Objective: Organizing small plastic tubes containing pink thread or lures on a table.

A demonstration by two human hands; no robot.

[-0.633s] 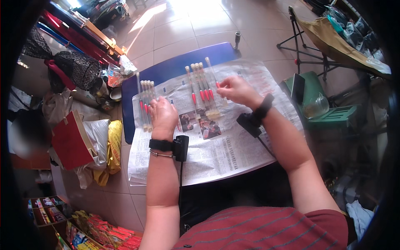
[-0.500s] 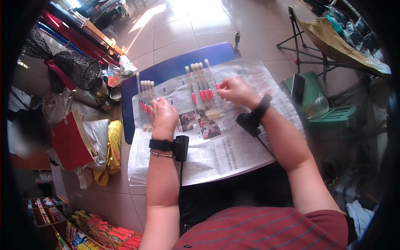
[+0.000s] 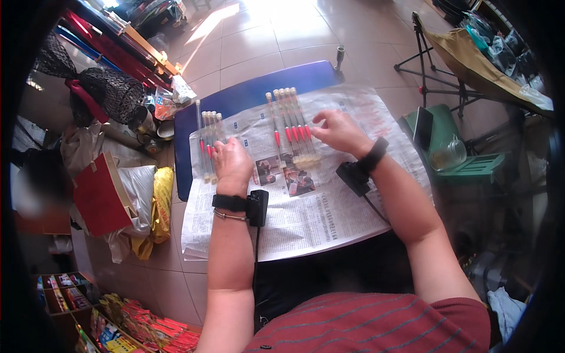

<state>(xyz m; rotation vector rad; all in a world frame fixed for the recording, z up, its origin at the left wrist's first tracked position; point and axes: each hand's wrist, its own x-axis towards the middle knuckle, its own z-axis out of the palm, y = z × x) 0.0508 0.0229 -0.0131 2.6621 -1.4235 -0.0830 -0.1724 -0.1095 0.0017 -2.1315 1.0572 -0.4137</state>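
Note:
Two groups of slim clear tubes with cream caps lie on newspaper, each tube holding what looks like a red-bodied fishing float. My left hand (image 3: 232,162) rests beside the left group of tubes (image 3: 206,132), its bent fingertips against the rightmost ones and partly covering them. At the right group of tubes (image 3: 287,115), which lie side by side with their caps nearly level, my right hand (image 3: 342,134) is by the rightmost tube. Its thumb and forefinger are apart, with nothing held between them. Whether a fingertip still touches that tube is hard to tell.
The newspaper (image 3: 259,235) covers most of a blue table (image 3: 259,85). On the left stand a red box (image 3: 103,191), a yellow bag (image 3: 163,203) and a black mesh net (image 3: 109,94). A green stool (image 3: 471,167) with a clear jar (image 3: 450,154) is on the right.
The rightmost tube, which stuck out beyond the others at my right fingers, now lies level in the row. My right fingers have spread and let it go. My left hand stays nearly still.

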